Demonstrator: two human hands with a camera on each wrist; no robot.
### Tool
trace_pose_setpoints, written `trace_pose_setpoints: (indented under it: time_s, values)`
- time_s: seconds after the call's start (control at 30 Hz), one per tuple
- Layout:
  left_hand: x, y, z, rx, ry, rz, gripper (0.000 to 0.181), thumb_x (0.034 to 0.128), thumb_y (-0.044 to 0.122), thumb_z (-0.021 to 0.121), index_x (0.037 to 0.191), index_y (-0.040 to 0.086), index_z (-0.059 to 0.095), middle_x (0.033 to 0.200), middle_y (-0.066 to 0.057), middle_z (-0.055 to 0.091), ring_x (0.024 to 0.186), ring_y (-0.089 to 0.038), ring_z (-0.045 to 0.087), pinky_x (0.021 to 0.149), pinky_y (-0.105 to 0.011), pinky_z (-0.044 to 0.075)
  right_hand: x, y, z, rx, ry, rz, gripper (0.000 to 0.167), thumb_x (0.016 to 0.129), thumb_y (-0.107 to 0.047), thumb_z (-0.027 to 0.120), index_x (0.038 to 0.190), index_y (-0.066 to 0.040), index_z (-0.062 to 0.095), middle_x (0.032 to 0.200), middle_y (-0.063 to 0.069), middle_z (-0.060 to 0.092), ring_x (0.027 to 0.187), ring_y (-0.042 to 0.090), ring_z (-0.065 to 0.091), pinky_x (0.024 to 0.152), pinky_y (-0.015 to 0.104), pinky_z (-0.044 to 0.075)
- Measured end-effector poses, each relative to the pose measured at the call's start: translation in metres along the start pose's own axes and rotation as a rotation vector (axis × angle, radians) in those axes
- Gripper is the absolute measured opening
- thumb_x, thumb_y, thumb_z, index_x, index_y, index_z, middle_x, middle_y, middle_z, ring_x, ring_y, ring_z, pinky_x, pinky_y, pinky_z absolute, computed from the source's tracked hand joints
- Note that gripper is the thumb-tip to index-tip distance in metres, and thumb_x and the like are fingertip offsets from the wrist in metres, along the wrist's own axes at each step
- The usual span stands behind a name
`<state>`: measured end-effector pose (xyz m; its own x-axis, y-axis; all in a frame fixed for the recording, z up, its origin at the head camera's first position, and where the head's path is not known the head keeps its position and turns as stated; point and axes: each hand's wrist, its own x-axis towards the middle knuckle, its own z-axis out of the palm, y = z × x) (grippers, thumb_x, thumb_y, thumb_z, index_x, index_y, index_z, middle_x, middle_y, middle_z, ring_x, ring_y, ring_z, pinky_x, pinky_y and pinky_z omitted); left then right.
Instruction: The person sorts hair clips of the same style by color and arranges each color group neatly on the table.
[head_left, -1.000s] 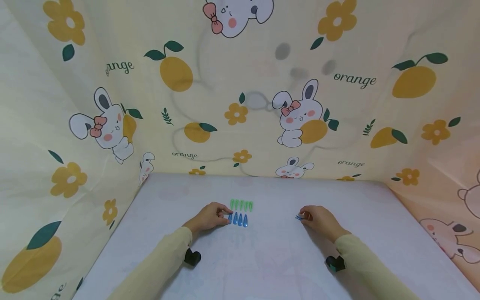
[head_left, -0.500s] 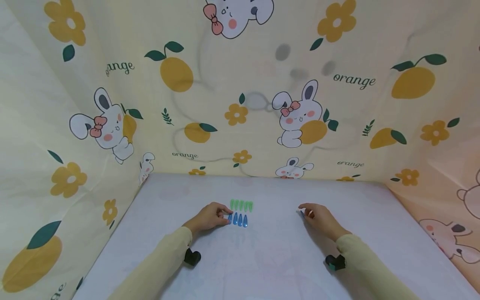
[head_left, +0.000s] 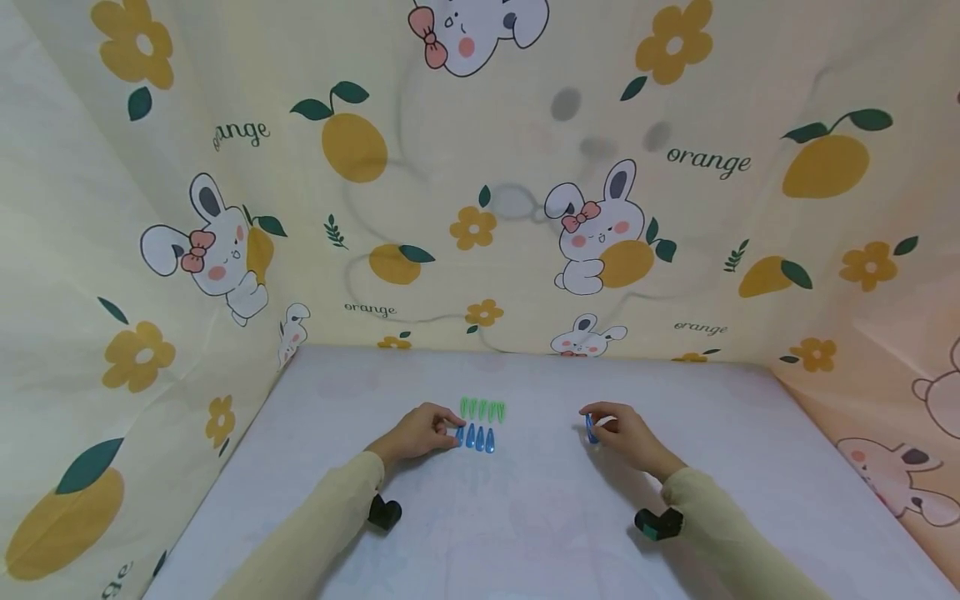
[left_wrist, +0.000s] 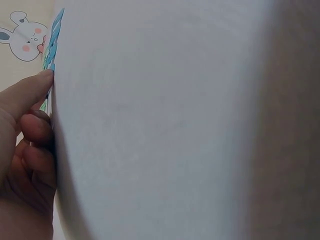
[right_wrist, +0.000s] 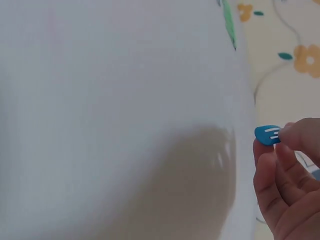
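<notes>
Four-finger and thumb grip aside, my left hand (head_left: pixel 423 429) rests on the table at the left end of a short row of blue snap hair clips (head_left: pixel 480 440). Its thumb and index finger hold the leftmost blue clip (head_left: pixel 460 435) at its ends, partly covering it. Just behind lies a row of several green hair clips (head_left: pixel 482 409). Off to the right, my right hand (head_left: pixel 626 433) pinches another blue hair clip (head_left: pixel 591 429) above the table, between thumb and fingers. Slots show in that clip (right_wrist: pixel 269 135) in the right wrist view.
A white cloth covers the table (head_left: pixel 525 517). Printed fabric walls (head_left: pixel 495 267) stand behind it and at both sides. Each wrist wears a dark camera mount, one on the left (head_left: pixel 385 514) and one on the right (head_left: pixel 658 524).
My right hand has shifted slightly left and turned the blue hair clip, which now stands more upright in the fingers. The left hand and both rows have stayed put.
</notes>
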<state>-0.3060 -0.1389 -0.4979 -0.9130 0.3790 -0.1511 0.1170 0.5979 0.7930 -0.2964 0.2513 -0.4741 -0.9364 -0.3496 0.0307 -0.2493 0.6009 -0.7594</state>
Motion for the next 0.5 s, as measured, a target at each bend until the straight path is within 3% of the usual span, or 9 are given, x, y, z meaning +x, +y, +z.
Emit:
trace_pose_setpoints:
  time_s: [0.27,0.5]
  values:
    - [0.003,-0.004,0.0,-0.018,-0.006,0.004,0.031,0.0869,0.019,0.08,0.117,0.016,0.075,0.07,0.002,0.048,0.068,-0.014,0.046,0.065,-0.026,0.037,0.003,-0.01,0.017,0.091,-0.045,-0.041,0.033,0.095,0.001,0.059,0.128,0.007,0.061,0.113,0.025,0.065,0.083,0.017,0.064,0.069,0.022,0.054]
    - [0.001,-0.002,0.0,-0.018,-0.008,-0.014,0.031,0.0876,0.019,0.079,0.118,0.016,0.075,0.071,0.002,0.052,0.069,-0.014,0.049,0.065,-0.026,0.039,0.006,-0.022,0.031,0.186,-0.08,-0.043,0.035,0.095,0.001,0.059,0.13,0.007,0.06,0.109,0.023,0.064,0.082,0.022,0.065,0.068,0.026,0.057]
